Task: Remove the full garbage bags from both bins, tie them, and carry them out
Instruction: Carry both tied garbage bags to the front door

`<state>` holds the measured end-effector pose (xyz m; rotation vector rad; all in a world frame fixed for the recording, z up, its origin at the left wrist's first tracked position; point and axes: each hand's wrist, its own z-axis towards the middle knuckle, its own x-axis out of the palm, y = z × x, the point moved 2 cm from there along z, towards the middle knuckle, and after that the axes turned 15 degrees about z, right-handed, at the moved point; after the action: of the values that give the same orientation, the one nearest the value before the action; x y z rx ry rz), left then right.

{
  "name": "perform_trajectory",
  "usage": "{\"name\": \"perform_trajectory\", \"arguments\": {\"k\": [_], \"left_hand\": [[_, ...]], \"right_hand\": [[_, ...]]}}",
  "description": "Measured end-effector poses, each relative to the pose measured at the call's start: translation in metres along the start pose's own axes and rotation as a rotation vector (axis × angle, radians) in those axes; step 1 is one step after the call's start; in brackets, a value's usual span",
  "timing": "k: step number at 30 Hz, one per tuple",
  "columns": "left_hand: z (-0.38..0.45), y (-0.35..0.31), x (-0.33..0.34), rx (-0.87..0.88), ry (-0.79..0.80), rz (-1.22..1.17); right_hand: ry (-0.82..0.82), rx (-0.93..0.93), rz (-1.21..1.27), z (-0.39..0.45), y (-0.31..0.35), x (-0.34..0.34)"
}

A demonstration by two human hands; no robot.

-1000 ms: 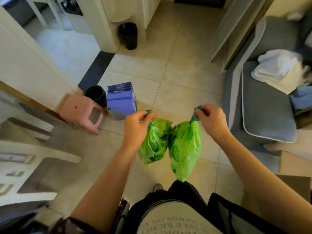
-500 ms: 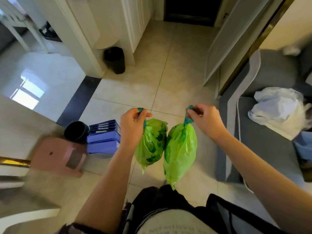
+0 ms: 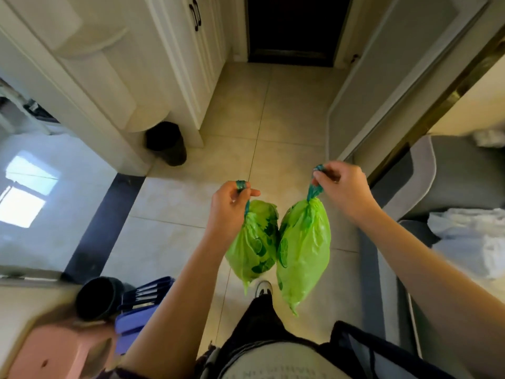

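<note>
Two full green garbage bags hang in front of me, tied at the top with teal drawstrings. My left hand point(image 3: 229, 207) grips the knot of the left green bag point(image 3: 252, 246). My right hand point(image 3: 343, 190) pinches the drawstring of the right green bag point(image 3: 304, 250), which hangs lower and longer. The two bags touch side by side above the tiled floor. One black bin point(image 3: 166, 143) stands by the white cabinet at the left. A second black bin point(image 3: 98, 298) sits near my lower left.
A dark doorway point(image 3: 292, 28) lies straight ahead down the tiled hallway. White cabinets point(image 3: 191, 64) line the left; a grey panel point(image 3: 382, 86) and grey sofa point(image 3: 448, 181) stand on the right. A pink stool point(image 3: 62, 351) and purple box point(image 3: 136, 321) are at the lower left.
I have walked forward toward the dark doorway with both bags; the stool, purple box and near bin slid down and back, and my hands moved slightly apart.
</note>
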<state>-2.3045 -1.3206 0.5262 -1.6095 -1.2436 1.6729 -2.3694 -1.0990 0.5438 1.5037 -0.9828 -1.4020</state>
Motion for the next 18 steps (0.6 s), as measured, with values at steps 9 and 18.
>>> {"name": "perform_trajectory", "arguments": {"k": [9, 18], "left_hand": [[0.217, -0.052, 0.037, 0.015, 0.042, 0.099], [0.435, -0.103, 0.074, -0.066, -0.135, 0.182]], "right_hand": [[-0.074, 0.027, -0.019, 0.214, 0.008, -0.016], [0.013, -0.001, -0.104, 0.443, -0.005, -0.03]]}}
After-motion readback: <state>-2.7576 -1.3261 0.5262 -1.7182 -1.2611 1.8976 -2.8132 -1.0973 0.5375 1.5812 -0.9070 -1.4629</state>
